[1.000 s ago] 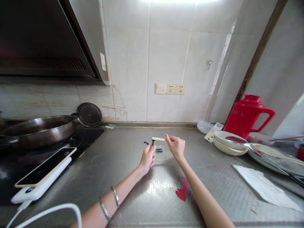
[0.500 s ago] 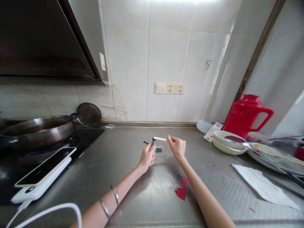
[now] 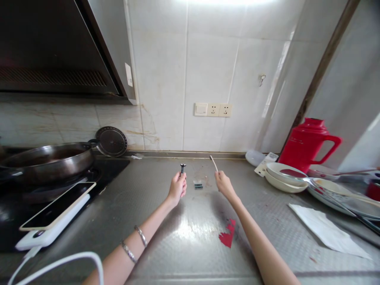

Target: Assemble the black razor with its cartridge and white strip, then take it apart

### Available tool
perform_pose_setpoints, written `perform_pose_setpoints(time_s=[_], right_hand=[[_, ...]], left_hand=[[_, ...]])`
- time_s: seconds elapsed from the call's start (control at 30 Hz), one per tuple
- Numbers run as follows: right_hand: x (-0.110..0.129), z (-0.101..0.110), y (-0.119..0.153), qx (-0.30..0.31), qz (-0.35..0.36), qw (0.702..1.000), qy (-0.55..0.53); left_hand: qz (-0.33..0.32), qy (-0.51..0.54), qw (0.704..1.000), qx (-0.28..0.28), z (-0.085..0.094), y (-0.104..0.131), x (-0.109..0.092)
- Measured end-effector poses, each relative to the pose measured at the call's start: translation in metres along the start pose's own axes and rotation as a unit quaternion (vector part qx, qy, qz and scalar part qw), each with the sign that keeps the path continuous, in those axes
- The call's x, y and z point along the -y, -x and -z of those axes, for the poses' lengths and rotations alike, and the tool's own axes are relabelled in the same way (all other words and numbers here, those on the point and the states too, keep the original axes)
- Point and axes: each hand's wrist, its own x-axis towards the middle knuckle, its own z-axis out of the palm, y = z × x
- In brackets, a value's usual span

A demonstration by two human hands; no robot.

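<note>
My left hand (image 3: pixel 177 187) is closed around the handle of a small black razor-like tool (image 3: pixel 183 167), its head pointing up and away. In my right hand (image 3: pixel 224 183) is a thin whitish stick (image 3: pixel 213 162), held upright and leaning left. The two hands are apart, and the stick and the tool do not touch. Between them, small dark pieces (image 3: pixel 198 185) lie on the metal counter (image 3: pixel 190 253). Nearer to me, a torn red patch (image 3: pixel 228 234) shows on the counter.
On the left, a phone (image 3: pixel 57 206) rests on a white power bank (image 3: pixel 53 227) with a cable, beside a pan (image 3: pixel 47 162) on the stove. To the right are a red thermos (image 3: pixel 305 144), stacked bowls (image 3: pixel 285 182), plates and a white napkin (image 3: pixel 328 229).
My hands have drawn apart. The stick, which was touching the tool's head and lay nearly level, now points up. The tool has moved left and turned upright.
</note>
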Motion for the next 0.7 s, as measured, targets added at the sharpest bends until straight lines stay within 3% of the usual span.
perform_pose_setpoints(time_s=[0.37,0.7], right_hand=[[0.055,-0.019,0.049,0.134,0.039,0.974,0.177],[0.071,-0.038,0.061,0.176,0.052,0.958,0.219]], left_hand=[[0.010,0.013,1.000,0.009,0.001,0.000,-0.001],[0.006,0.021,1.000,0.015,0.001,0.000,0.000]])
